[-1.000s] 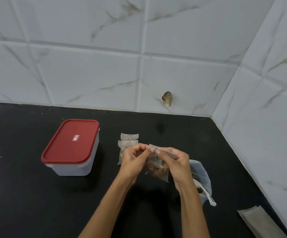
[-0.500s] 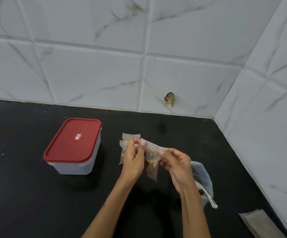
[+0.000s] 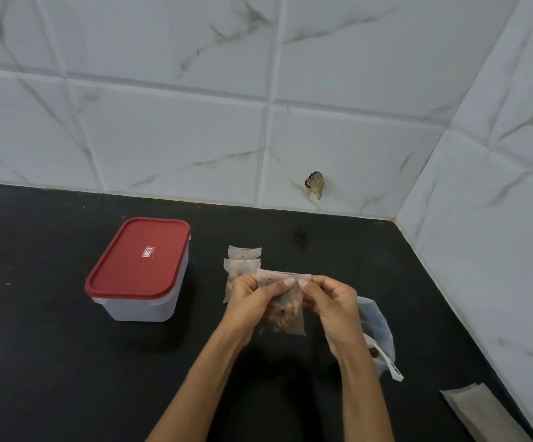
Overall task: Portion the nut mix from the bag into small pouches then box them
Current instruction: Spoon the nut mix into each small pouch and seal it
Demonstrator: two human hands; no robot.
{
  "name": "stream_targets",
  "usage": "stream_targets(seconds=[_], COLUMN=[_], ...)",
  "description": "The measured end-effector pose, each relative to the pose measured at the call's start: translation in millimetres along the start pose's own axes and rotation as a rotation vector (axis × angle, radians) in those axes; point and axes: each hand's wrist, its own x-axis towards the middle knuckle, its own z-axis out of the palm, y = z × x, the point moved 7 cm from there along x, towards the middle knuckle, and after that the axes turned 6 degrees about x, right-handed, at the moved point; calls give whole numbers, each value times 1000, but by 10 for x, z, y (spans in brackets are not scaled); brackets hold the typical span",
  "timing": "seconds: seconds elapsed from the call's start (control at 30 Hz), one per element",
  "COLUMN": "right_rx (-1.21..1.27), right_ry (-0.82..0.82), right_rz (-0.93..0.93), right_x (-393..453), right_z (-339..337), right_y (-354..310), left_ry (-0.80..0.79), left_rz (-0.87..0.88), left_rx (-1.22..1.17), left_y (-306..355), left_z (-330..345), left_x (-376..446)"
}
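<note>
- Clear small plastic pouch (image 3: pixel 282 309) with brown nut mix in its lower half, held up in the air just right of the red-lidded translucent plastic box (image 3: pixel 137 269), above the black stone counter (image 3: pixel 35 362).
- Left hand (image 3: pixel 249 298) pinching the pouch's top strip between thumb and curled fingers; right hand (image 3: pixel 332 306) pinching the same strip from the other side, thumbs nearly meeting at the middle.
- Judged step: pressing the seal shut along the top of a filled pouch; portioning partly done, boxing not yet begun.
- Two more filled clear pouches (image 3: pixel 243 261) lying flat on the counter, between the box and the held pouch, one overlapping the other.
- Larger clear plastic bag of nut mix (image 3: pixel 378 330) well to the right of the box, behind the right wrist, with a white plastic scoop (image 3: pixel 386 362) resting in its mouth.
- Stack of flat empty pouches (image 3: pixel 478 409) far right of the box, at the frame's lower corner.
- Box lid on and closed.
- Next move, as a guess: finish running the seal, check for gaps, then lay the pouch by the other two; later, lid off before boxing.
- Risk: an unsealed corner spilling nuts if tipped.
</note>
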Motion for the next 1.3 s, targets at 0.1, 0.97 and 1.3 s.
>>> stream_targets(seconds=[0.1, 0.97, 1.3], right_rx=[23, -69, -203], right_ry=[0, 219, 300], right_rz=[-17, 196, 247], right_x=[-5, 123, 327], right_z=[48, 212, 345], right_y=[15, 731, 971], left_ry=[17, 269, 406], left_rz=[30, -182, -268], left_rx=[-17, 32, 8], left_y=[32, -397, -534], left_z=[8, -703, -931], left_x=[-11, 17, 204])
